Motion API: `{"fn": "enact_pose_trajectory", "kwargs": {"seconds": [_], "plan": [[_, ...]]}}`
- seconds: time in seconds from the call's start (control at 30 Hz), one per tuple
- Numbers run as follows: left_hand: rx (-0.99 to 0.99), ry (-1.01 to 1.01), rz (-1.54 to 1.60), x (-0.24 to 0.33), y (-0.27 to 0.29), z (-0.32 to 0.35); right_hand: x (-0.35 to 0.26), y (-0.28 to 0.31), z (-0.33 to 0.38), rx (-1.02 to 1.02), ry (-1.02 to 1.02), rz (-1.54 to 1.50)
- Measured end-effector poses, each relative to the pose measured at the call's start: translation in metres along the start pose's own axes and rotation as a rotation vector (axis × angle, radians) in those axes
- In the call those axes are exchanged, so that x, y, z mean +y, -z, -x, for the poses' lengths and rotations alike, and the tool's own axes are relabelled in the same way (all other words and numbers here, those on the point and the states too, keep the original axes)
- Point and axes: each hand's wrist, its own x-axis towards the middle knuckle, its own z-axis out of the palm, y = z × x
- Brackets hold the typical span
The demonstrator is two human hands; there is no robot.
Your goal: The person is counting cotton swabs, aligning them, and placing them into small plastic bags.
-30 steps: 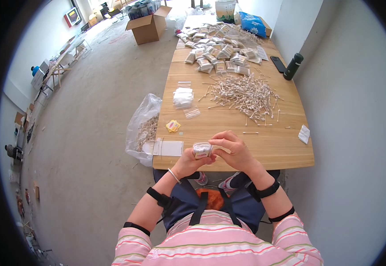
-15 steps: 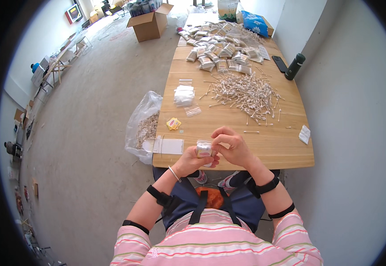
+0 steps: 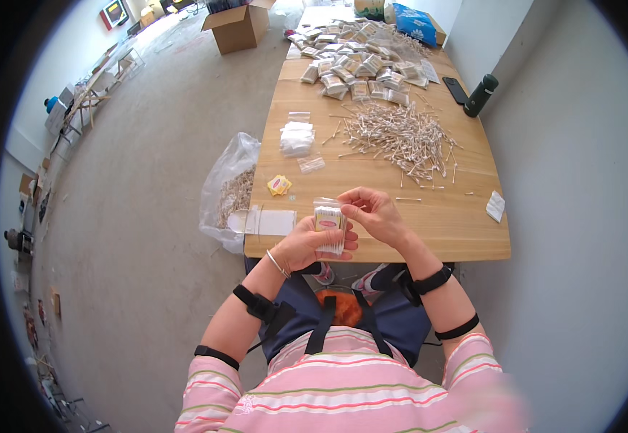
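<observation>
A small clear zip bag of cotton swabs (image 3: 329, 219), with a yellow-edged label card inside, stands upright above the table's near edge. My left hand (image 3: 305, 244) grips it from the left and below, thumb across its front. At the bag's upper right corner, my right hand (image 3: 374, 215) is closed in a pinch against the zip edge. Loose cotton swabs (image 3: 397, 141) lie heaped beyond my hands. To the left are a stack of empty clear bags (image 3: 297, 138), a few yellow cards (image 3: 279, 185) and a white rectangular piece (image 3: 276, 222).
Many filled swab bags (image 3: 357, 65) are piled at the table's far end. A dark bottle (image 3: 481, 95) and a phone (image 3: 455, 90) stand and lie by the right edge, with a white packet (image 3: 495, 206) nearer. A plastic sack of swabs (image 3: 231, 189) sits left of the table.
The bag has come up more upright, showing more of its front. My right hand has shifted slightly along its top edge. The whole view has tilted a little.
</observation>
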Motion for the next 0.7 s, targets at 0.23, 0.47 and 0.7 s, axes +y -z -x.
{"fn": "enact_pose_trajectory", "kwargs": {"seconds": [0.23,0.47,0.7], "plan": [[-0.010,0.017,0.057,-0.003,0.001,0.000,0.008,0.002,-0.008,-0.102,0.031,0.000],[-0.002,-0.078,-0.049,-0.011,0.001,-0.001,-0.002,0.005,-0.008,-0.152,0.192,0.136],[-0.010,-0.369,-0.395,-0.016,0.009,-0.012,-0.003,0.003,-0.002,-0.086,0.112,-0.035]]}}
